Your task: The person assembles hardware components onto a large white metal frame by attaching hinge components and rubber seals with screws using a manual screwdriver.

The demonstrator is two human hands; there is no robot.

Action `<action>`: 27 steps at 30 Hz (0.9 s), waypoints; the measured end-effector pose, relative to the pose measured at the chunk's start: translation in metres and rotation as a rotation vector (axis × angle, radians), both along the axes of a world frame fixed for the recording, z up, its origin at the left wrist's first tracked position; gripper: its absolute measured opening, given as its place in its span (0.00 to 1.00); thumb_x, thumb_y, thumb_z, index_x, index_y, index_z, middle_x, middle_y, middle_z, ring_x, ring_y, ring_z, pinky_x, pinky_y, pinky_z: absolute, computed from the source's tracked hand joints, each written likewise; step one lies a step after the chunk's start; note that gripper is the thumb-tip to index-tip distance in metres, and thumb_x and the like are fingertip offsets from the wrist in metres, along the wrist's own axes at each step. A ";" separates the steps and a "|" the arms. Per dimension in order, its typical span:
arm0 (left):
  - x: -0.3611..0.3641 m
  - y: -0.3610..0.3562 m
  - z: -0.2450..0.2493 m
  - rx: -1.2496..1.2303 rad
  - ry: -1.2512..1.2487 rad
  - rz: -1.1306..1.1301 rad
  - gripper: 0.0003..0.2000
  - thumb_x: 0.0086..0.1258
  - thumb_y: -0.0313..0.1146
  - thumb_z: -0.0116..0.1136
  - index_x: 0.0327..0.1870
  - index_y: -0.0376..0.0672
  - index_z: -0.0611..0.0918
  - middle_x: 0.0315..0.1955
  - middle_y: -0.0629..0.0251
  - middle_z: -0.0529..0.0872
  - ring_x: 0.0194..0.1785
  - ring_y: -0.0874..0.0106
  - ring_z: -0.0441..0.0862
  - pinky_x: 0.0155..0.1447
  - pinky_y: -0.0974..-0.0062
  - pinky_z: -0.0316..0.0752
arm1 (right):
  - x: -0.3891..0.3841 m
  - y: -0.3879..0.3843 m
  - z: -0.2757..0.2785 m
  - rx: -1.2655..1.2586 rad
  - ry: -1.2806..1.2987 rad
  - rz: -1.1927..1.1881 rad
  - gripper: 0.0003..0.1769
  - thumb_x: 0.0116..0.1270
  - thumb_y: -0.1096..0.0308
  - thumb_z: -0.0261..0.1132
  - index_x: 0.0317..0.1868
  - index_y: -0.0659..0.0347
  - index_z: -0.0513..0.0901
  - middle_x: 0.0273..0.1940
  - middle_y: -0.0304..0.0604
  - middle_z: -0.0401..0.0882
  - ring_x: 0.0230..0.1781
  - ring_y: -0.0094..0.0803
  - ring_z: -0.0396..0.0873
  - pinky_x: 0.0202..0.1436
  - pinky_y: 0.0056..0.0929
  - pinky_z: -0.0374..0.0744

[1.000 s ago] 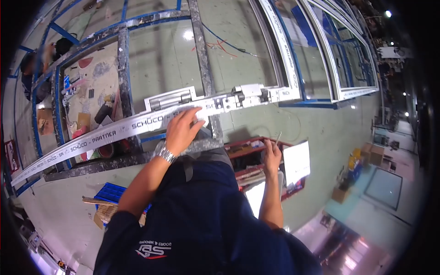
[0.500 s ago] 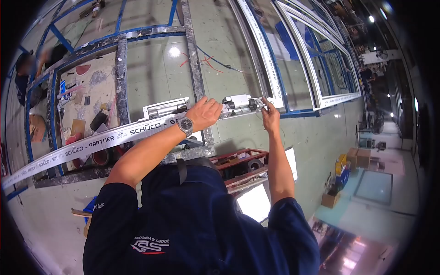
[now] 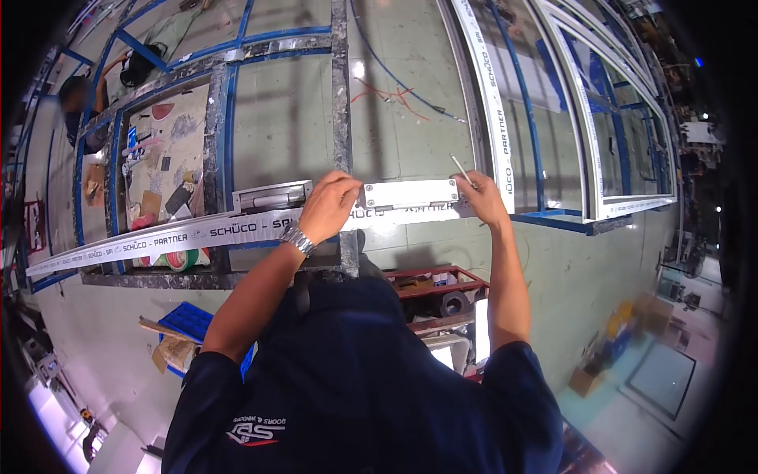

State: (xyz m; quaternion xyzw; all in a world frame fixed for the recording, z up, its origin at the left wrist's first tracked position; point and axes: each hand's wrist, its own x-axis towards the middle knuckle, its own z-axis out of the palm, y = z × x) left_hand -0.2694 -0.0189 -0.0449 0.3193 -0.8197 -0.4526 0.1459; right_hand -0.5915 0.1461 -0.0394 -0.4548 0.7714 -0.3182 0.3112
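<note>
A rectangular silver hinge-like metal block (image 3: 410, 193), with screws near its corners, lies along a taped window profile (image 3: 189, 237) printed "SCHÜCO - SPI - PARTNER". The fingers of my left hand (image 3: 328, 208) are closed at the block's left end; a metal watch (image 3: 298, 240) is on that wrist. At the opposite end my right hand (image 3: 483, 197) pinches a thin pale pencil-like rod (image 3: 460, 166), its fingertips right at the block's edge. Left of my left hand, a second silver metal fitting (image 3: 272, 196) sits on the same profile.
A blue and black steel work frame (image 3: 341, 95) supports the profile. White window frames (image 3: 588, 142) stand at the right. A red tool tray (image 3: 442, 276) is near my waist, a blue crate (image 3: 189, 322) lower left. Another person (image 3: 83, 103) is at the far left.
The metal block has turned so its flat, screwed face shows. My hands now sit at its two ends, and a pale rod shows in my right hand. The view has shifted.
</note>
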 end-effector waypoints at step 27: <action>0.113 -0.088 -0.029 -0.625 -0.237 0.307 0.18 0.75 0.46 0.52 0.43 0.39 0.86 0.43 0.55 0.87 0.48 0.52 0.82 0.51 0.54 0.76 | 0.057 -0.073 0.033 -0.020 0.151 0.119 0.20 0.67 0.56 0.69 0.40 0.70 0.87 0.24 0.53 0.81 0.24 0.42 0.79 0.34 0.38 0.77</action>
